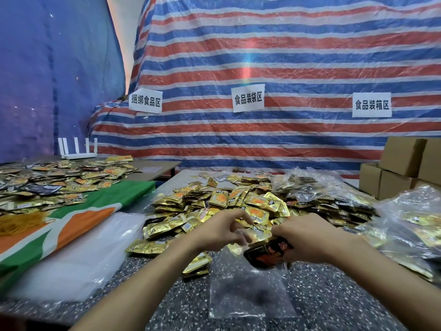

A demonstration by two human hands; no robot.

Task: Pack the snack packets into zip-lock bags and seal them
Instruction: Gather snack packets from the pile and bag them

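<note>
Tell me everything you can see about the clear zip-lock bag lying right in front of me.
The zip-lock bag is a thin, glossy, clear plastic pouch, lightly wrinkled, and the speckled table shows through it. It lies flat on the table with its mouth end pointing away from the person. The left hand pinches its upper edge, while the right hand holds a dark packet at the mouth, seemingly feeding it in. The lower part looks empty.
</note>
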